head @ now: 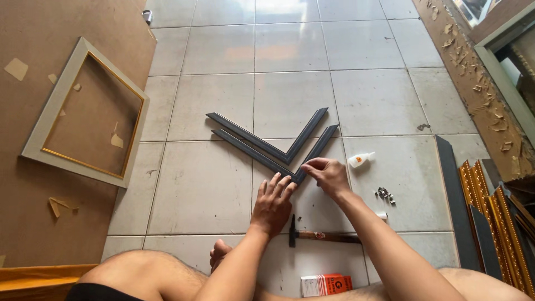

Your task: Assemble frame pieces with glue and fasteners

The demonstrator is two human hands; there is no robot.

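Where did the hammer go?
In the head view, the hammer lies flat on the tiled floor just below both hands, between the left hand and the right forearm, with a small red and white box nearer the person.

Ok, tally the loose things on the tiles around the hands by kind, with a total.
Dark V-shaped frame corners: 2
Hammer: 1
White glue bottle: 1
Pile of small metal fasteners: 1
Red and white box: 1
Total: 6
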